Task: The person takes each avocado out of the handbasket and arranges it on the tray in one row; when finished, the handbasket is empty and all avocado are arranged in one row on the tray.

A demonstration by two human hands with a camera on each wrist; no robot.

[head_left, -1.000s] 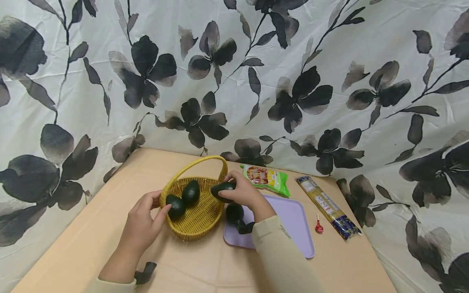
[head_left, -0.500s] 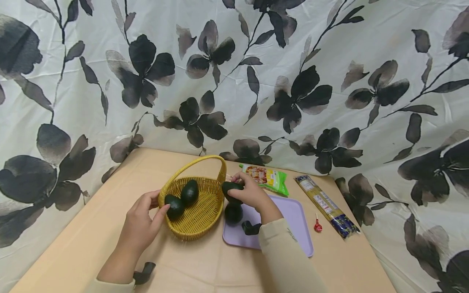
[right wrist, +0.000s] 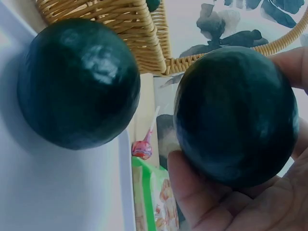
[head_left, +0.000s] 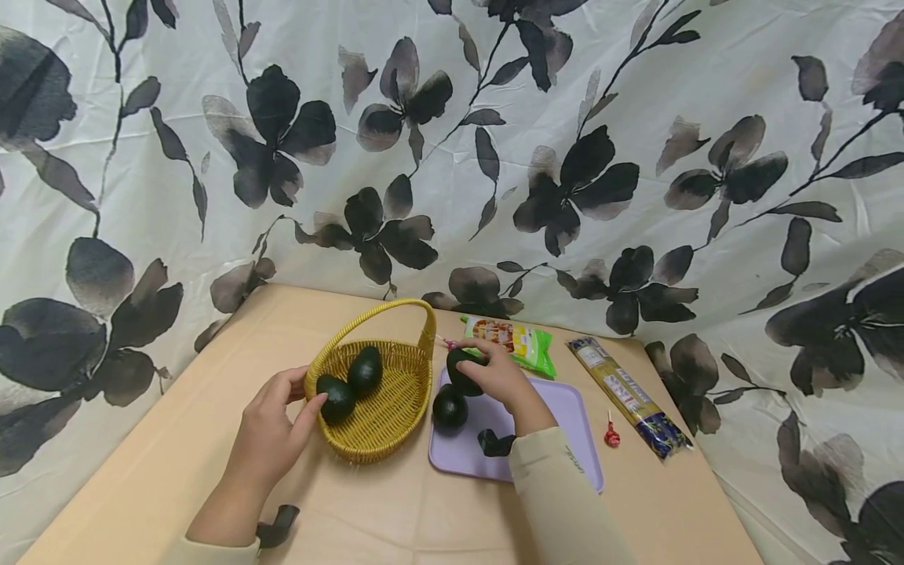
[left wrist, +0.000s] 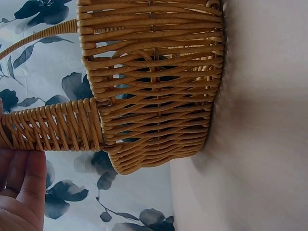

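1. Gripping the yellow basket near the foot of its handle, the left hand is nearest me across the worktop, its grip clamped on the wicker. Two avocados sit inside, towards the left.
2. Just right of the basket, one avocado rests on the purple tray.
3. The right hand has its grip clamped on another avocado, which has just moved from the basket's rim to the tray's far left corner. So two seem left in the basket, with this one on the tray's side.
4. Beyond lie a red lollipop, a long packet, a second lollipop and a green snack packet.
5. Flowered cloth hangs behind.
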